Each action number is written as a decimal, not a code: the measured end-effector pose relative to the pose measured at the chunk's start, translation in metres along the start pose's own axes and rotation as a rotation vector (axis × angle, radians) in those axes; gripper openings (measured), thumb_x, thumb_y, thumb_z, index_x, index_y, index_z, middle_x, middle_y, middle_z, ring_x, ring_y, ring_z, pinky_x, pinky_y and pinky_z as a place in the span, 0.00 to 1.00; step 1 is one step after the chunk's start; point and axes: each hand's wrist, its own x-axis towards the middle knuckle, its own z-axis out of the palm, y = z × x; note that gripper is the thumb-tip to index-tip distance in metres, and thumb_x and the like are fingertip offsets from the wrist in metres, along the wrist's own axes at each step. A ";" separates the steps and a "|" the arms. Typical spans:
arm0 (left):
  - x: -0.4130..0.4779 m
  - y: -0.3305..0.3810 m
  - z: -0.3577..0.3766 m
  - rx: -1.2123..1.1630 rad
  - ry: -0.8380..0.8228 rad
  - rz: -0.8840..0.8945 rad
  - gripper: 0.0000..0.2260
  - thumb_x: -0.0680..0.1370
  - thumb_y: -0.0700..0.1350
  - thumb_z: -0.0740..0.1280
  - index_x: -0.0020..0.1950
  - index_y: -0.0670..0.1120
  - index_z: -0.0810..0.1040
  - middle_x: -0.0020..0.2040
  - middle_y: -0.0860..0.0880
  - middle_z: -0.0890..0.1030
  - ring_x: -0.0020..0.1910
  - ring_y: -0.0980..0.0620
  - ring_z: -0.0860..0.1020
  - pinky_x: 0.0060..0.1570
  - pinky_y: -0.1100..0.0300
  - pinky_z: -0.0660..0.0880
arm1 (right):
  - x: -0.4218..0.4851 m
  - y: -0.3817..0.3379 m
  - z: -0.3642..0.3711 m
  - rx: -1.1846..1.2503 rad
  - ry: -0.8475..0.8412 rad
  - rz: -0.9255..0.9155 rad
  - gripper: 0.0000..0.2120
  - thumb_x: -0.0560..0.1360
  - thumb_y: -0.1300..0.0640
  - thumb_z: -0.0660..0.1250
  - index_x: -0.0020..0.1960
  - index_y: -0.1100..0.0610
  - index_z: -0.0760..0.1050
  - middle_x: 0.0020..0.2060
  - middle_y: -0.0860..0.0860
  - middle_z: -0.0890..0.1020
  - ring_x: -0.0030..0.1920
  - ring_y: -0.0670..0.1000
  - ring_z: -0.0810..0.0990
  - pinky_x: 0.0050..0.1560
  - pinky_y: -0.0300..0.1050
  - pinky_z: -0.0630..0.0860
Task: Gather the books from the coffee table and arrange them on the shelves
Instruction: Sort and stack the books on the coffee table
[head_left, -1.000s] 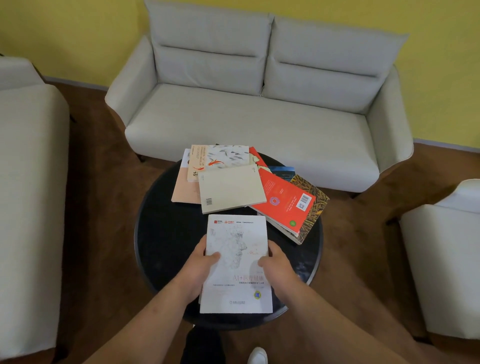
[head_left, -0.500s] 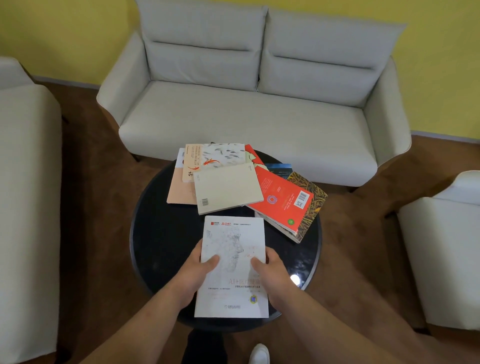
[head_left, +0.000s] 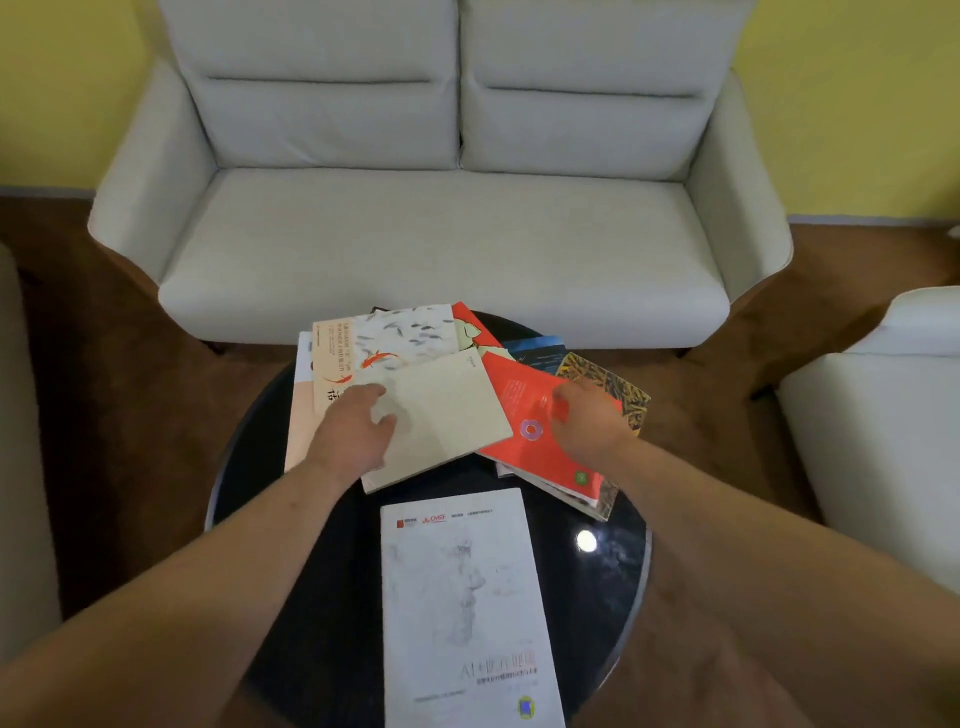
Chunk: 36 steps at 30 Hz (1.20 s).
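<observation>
- Far left on the round black coffee table (head_left: 613, 571): pink book (head_left: 298, 415), half under a fish-cover book (head_left: 395, 335).
- Left hand (head_left: 358, 431) flat on the cream book (head_left: 447, 415) atop the pile, fingers straight and spread.
- Nearer, apart from the pile: white book (head_left: 467, 597), flat at the table's front edge.
- Red book (head_left: 519, 400) tucked under the cream one's right edge.
- Right hand (head_left: 587, 426) over the red book, blurred; gripping or loose, cannot tell.
- Yellow-patterned book (head_left: 608, 382) peeking out far right.

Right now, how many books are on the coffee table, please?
7: white book nearest; beige, fish-cover, pink ones left; red, blue, patterned ones right; more may be hidden.
</observation>
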 end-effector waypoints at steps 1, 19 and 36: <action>0.013 0.001 0.001 0.111 -0.043 0.026 0.23 0.81 0.47 0.65 0.76 0.45 0.68 0.76 0.44 0.69 0.71 0.44 0.70 0.65 0.55 0.71 | 0.009 0.000 0.000 -0.068 -0.016 -0.004 0.19 0.81 0.53 0.62 0.70 0.56 0.72 0.68 0.56 0.75 0.69 0.60 0.73 0.68 0.57 0.72; 0.028 0.012 -0.034 0.269 -0.235 -0.023 0.23 0.77 0.49 0.69 0.72 0.52 0.71 0.71 0.48 0.75 0.69 0.44 0.72 0.60 0.51 0.73 | 0.025 0.021 -0.027 0.065 -0.319 0.022 0.15 0.72 0.47 0.77 0.48 0.44 0.70 0.44 0.44 0.83 0.41 0.43 0.82 0.38 0.40 0.74; -0.190 0.040 -0.047 -0.658 0.231 -0.182 0.10 0.83 0.46 0.64 0.64 0.53 0.76 0.54 0.58 0.82 0.55 0.53 0.81 0.46 0.58 0.78 | -0.137 0.055 -0.050 0.581 -0.022 0.047 0.11 0.78 0.49 0.73 0.53 0.40 0.71 0.43 0.40 0.84 0.36 0.37 0.86 0.28 0.32 0.76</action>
